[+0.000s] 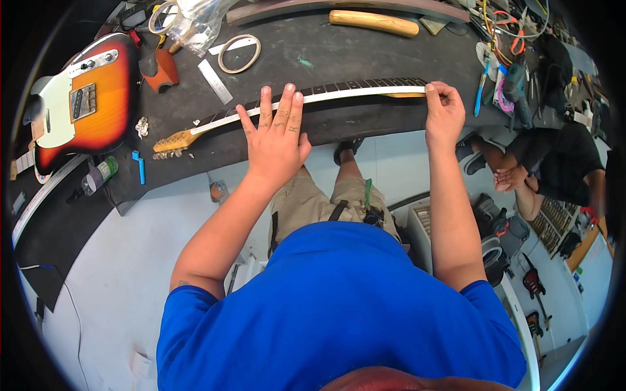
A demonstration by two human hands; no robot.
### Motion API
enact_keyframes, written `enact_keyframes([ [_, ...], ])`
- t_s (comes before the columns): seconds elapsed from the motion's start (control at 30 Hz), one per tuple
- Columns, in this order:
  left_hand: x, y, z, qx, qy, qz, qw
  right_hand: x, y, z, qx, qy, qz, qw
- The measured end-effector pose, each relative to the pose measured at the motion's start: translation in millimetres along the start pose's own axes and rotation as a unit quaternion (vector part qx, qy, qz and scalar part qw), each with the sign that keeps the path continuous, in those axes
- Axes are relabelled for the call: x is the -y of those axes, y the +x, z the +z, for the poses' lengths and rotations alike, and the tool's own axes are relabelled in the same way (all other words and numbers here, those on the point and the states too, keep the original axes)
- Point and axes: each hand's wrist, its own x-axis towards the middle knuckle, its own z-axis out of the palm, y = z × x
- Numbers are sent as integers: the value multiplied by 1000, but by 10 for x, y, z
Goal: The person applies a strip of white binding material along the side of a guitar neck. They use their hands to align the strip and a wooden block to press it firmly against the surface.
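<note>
Along the fretted wooden neck [352, 86], left hand [276, 140] splays, right hand [446, 116] pinches its end.

- Illumination: bright, even; source outside the frame.
- Floor [111, 260]: pale, near-white.
- Bench [365, 58]: dark, low contrast.
- Glare: small highlights on the metal plate [104, 60].
- Distortion: guitar neck [339, 90] bows into an arc.
- Focus: sharp centrally, softer outward.
- Rim: black vignette.

The black workbench [287, 42] supports a guitar neck [355, 85] extending from beneath the left hand [277, 140] to the right hand [445, 114]. Left of the left hand lie a sunburst electric guitar body [120, 104] and blue string winder [141, 171]; ahead-left, a steel ruler [215, 82].
</note>
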Motion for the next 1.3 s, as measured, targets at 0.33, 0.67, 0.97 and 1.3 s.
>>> enact_keyframes([
  [0.33,-87,143,37,-4,1,38,999,-68,31,28,-4,32,-20,999],
  [0.67,-174,230,42,7,-3,52,999,-49,47,41,-12,12,-2,1000],
  [0.97,-387,434,79,6,7,85,996,-18,38,78,-24,1,4,1000],
  [1.3,-518,615,140,-12,-11,122,992,-44,60,98,-43,-23,1,999],
])
